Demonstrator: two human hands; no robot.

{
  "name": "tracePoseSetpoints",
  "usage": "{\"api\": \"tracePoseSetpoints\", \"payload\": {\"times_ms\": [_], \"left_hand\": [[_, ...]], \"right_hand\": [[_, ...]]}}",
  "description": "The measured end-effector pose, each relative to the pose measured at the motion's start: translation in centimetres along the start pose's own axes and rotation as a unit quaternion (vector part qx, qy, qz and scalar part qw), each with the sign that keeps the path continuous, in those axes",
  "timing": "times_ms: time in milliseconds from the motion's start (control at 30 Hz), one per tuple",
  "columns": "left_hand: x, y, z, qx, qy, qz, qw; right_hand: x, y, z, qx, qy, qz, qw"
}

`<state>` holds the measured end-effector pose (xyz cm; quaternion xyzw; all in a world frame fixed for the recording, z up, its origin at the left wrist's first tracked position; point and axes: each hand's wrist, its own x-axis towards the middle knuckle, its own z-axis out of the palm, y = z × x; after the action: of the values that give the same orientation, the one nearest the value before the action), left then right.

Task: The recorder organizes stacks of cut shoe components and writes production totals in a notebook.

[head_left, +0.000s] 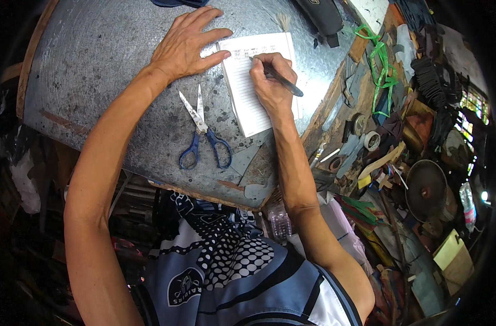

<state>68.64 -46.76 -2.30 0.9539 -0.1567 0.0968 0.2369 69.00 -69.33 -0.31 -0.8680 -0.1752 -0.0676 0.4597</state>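
A lined white notepad (251, 108) lies on the grey metal tabletop (112, 49), with a few rows of handwriting near its top. My right hand (273, 81) rests on the page and grips a dark pen (283, 81), its tip at the written lines. My left hand (191, 44) lies flat with fingers spread, the thumb at the notepad's upper left edge. Below that hand, left of the notepad, are scissors (203, 130) with blue handles, their blades parted. A grey flat scrap (242, 163) sits near the table's front edge.
A black case-like object (319, 19) stands at the top right of the table. Along the right side a cluttered wooden ledge holds green plastic strapping (382, 65), tape rolls (372, 141) and scraps. Farther right is a round dark disc (426, 190). A dark blue item (178, 2) shows at the top edge.
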Motion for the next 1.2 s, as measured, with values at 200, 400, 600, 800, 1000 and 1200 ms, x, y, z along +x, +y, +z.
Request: {"api": "tracePoseSetpoints", "payload": {"times_ms": [200, 400, 600, 800, 1000, 1200], "left_hand": [[0.1, 0.0, -0.1, 0.001, -0.009, -0.004, 1.0], [0.1, 0.0, -0.2, 0.001, -0.01, -0.003, 1.0], [0.1, 0.1, -0.1, 0.004, -0.005, -0.003, 1.0], [0.0, -0.1, -0.1, -0.001, -0.001, 0.002, 1.0], [0.2, -0.2, 0.1, 0.0, 0.001, 0.01, 1.0], [0.2, -0.2, -0.2, -0.005, -0.01, 0.01, 1.0]], "right_hand": [[-0.1, 0.4, 0.0, 0.023, 0.008, 0.02, 0.999], [-0.1, 0.3, 0.0, 0.015, -0.001, 0.021, 1.0], [0.1, -0.2, -1.0, 0.14, 0.041, 0.112, 0.983], [0.3, 1.5, -1.1, 0.09, 0.039, 0.044, 0.994], [0.1, 1.2, -1.3, 0.072, -0.012, 0.092, 0.993], [0.3, 1.0, -1.1, 0.057, -0.023, 0.066, 0.996]]}}
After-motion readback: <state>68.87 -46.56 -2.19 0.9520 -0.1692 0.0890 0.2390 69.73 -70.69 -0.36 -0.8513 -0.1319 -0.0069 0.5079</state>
